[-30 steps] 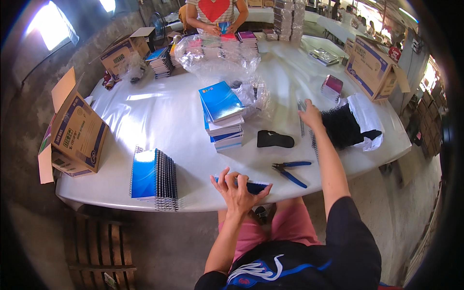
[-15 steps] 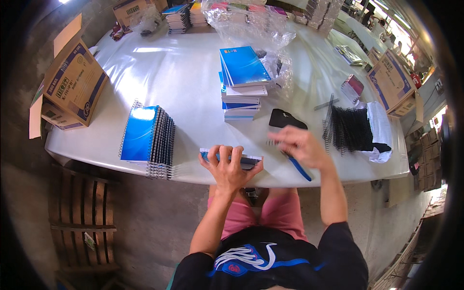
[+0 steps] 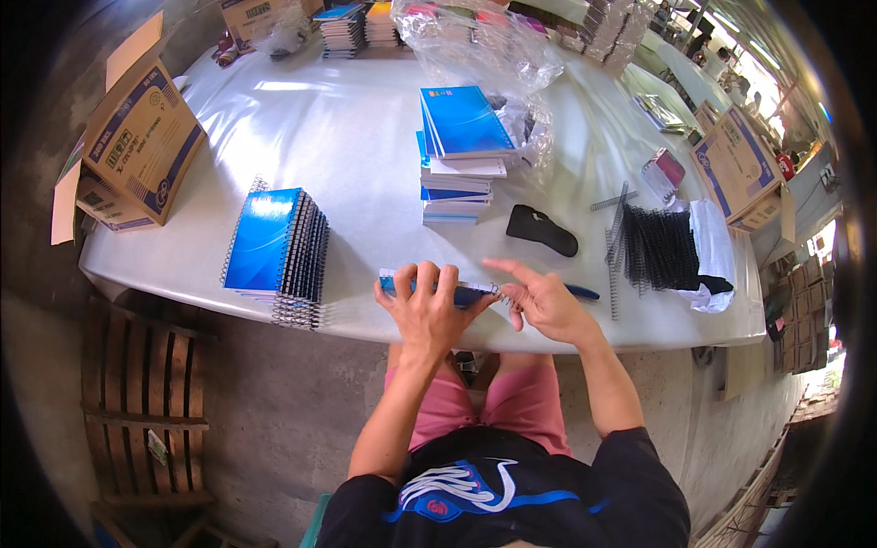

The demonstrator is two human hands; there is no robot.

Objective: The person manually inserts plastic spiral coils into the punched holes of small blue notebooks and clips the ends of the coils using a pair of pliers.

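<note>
My left hand (image 3: 427,301) is closed around a blue-covered notebook (image 3: 463,295) held on edge near the table's front. The fingers lie over its far side, the thumb toward its right end. A short piece of dark spiral wire (image 3: 501,294) sticks out of that right end. My right hand (image 3: 548,306) is beside the wire, with the index finger stretched out and the thumb apart from it, close to or touching the coil. A blue-handled tool (image 3: 581,292) lies partly hidden behind this hand. Farther back rests a black, rounded pouch-like object (image 3: 541,230).
Spiral-bound blue notebooks (image 3: 265,242) are stacked at left. Blue-covered books (image 3: 468,123) form another stack ahead, beside clear plastic wrap (image 3: 539,146). Black wire coils (image 3: 658,248) lie on white wrapping at right. Cardboard boxes (image 3: 146,146) stand at both sides of the white-covered table (image 3: 365,201).
My right hand has moved left and nearer to the notebook's end, its index finger now extended. It now covers more of the blue-handled tool. The left hand keeps its hold.
</note>
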